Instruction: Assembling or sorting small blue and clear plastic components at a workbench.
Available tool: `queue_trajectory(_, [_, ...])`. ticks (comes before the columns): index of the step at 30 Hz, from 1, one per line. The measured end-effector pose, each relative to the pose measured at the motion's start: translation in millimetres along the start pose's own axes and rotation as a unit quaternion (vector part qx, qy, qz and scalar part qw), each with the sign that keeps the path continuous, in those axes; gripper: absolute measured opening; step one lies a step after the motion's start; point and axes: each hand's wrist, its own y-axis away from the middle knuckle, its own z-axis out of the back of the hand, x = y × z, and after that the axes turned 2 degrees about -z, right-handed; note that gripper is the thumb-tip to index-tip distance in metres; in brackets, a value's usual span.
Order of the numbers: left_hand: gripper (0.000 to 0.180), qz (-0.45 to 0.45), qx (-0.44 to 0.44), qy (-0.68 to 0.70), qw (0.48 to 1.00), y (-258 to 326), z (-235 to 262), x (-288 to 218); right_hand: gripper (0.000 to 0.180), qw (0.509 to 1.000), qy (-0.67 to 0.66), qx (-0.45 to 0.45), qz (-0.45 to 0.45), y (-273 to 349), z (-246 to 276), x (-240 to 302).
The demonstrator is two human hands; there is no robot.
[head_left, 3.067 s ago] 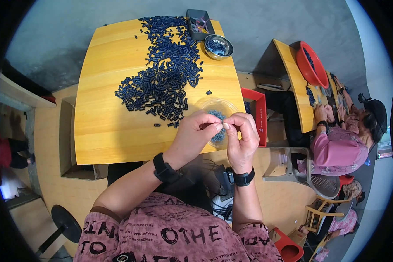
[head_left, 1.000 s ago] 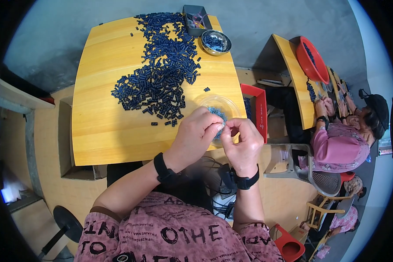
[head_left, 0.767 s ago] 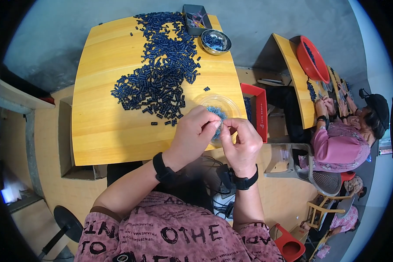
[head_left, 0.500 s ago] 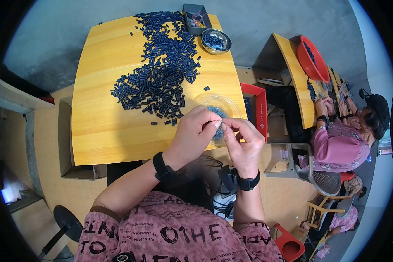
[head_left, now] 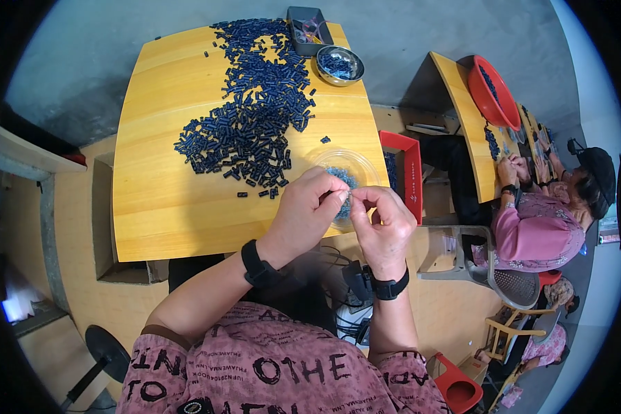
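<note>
My left hand (head_left: 309,212) and my right hand (head_left: 383,222) meet fingertip to fingertip over a clear plastic dish (head_left: 363,165) of small blue-grey bits at the near right corner of the yellow table (head_left: 159,193). Between the pinched fingers sits a tiny dark blue piece (head_left: 347,201), gripped from both sides; its exact shape is too small to tell. Each wrist wears a black band. A wide heap of dark blue tube-like pieces (head_left: 252,117) spreads over the table beyond my hands.
A metal bowl (head_left: 339,65) with blue pieces and a dark tray (head_left: 308,26) stand at the far right corner. A red bin (head_left: 407,172) sits beside the table. At the right, another person (head_left: 545,214) works at a second yellow table with a red basin (head_left: 491,91).
My hands have stayed over the clear dish, with only slight shifts of the fingers and the right wrist. The heap and the bowls have not moved.
</note>
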Motion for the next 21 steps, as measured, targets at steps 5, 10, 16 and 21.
queue_trajectory(5, [0.006, -0.028, -0.008, -0.045, 0.999, -2, -1, 0, 0.014, 0.995, 0.058, -0.004, 0.084, -1, -1, -4])
queue_trajectory(10, [0.006, -0.036, 0.000, -0.054, 0.998, -3, 1, -4, 0.011, 0.992, -0.073, 0.031, -0.097, 1, 4, -2])
queue_trajectory(16, [0.007, -0.059, 0.002, -0.053, 0.997, -4, 0, -2, 0.015, 0.968, -0.206, 0.041, -0.140, 7, 3, -21])
queue_trajectory(21, [0.007, -0.057, -0.006, -0.044, 0.997, -2, -2, 0, 0.011, 0.988, -0.109, 0.032, -0.109, 4, 2, -8])
